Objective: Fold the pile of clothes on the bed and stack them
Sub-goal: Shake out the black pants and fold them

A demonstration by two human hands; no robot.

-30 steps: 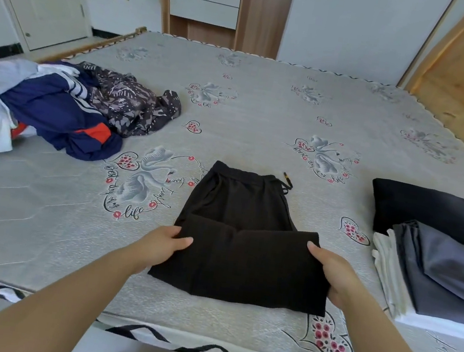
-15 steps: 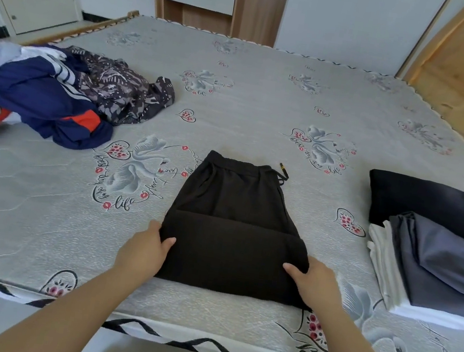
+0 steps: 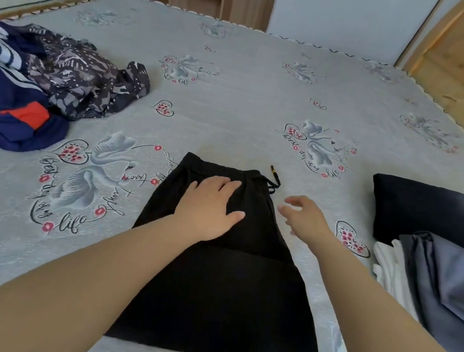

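Both hands have left the near corners of the black trousers [image 3: 219, 278], where they were half a second ago, and gone up to the waistband end. The fold edge across the lower half now lies flat with nothing holding it, so that fold looks done; likely next is smoothing or a second fold, then onto the stack.

Left hand [image 3: 210, 207]: palm down, flat on the upper part of the trousers just below the waistband, fingers straight and spread, thumb out to the right. Pressing, not gripping; grip fully open, holds nothing.

Right hand [image 3: 303, 218]: at the trousers' right edge, near the drawstring [image 3: 273, 178], fingers loosely extended and slightly blurred. Grip open, empty. Can't tell whether it touches the cloth or hovers.

Trousers sit centre-bottom of the frame on the bed [image 3: 251, 95], waistband away from the camera. Folded stack [image 3: 442, 280] at right edge: dark, white and grey items. Unfolded pile [image 3: 38, 83] at upper left, well apart, so plenty left to do.
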